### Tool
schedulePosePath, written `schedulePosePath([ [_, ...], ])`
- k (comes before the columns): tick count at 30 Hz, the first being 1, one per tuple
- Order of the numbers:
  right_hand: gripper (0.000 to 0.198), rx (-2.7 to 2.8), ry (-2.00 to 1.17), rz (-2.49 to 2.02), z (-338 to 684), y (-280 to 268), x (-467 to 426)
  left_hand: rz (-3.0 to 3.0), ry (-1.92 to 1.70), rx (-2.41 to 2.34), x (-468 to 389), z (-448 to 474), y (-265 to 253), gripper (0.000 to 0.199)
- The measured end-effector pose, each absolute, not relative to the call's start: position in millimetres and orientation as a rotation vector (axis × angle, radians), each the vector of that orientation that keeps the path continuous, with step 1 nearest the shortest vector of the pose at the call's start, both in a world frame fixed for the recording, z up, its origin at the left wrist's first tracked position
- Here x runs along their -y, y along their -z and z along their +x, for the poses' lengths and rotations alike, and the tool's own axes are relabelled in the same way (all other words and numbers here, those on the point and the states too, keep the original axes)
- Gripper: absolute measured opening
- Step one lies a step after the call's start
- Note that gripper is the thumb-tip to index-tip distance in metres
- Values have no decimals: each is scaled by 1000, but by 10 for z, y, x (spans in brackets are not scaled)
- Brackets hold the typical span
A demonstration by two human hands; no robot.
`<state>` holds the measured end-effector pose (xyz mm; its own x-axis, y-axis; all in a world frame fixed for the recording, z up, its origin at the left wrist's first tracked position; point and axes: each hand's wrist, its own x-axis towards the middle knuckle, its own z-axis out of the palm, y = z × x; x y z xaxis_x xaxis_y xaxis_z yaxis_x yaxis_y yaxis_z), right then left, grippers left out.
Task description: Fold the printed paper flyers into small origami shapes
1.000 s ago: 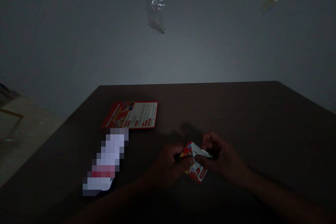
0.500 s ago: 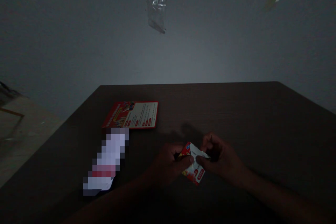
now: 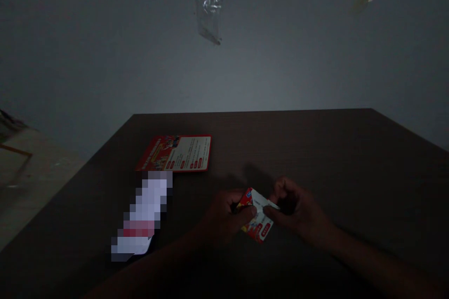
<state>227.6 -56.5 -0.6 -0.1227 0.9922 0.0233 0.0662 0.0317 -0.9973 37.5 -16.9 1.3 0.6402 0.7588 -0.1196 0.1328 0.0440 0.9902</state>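
grip, left hand (image 3: 226, 217): closed, with the thumb flat on the front face of a folded red-and-white paper (image 3: 260, 218). grip, right hand (image 3: 305, 217): closed, with the thumb pressed on the right portion of the same paper and the other fingers curled behind its edge. the paper is positioned between both hands, at the near side of the dark counter (image 3: 298, 145); contact with the surface cannot be determined. a printed card (image 3: 189, 154) lies farther back, left; a pixelated oblong object (image 3: 145, 212) lies nearer.
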Motion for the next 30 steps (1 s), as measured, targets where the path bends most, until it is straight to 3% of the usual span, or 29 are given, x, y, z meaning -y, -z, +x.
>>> schedulePosePath([
  [13, 11, 1507, -1132, -1255, 2316, 30, 553, 1464, -638, -851, 147, 351, 65, 21],
  [23, 28, 1263, -1361, -1131, 2286, 10, 553, 1506, -604, -815, 146, 344, 60, 24],
  [30, 28, 1252, -1435, -1155, 2325, 20, 526, 1444, -617, -877, 150, 352, 47, 23],
])
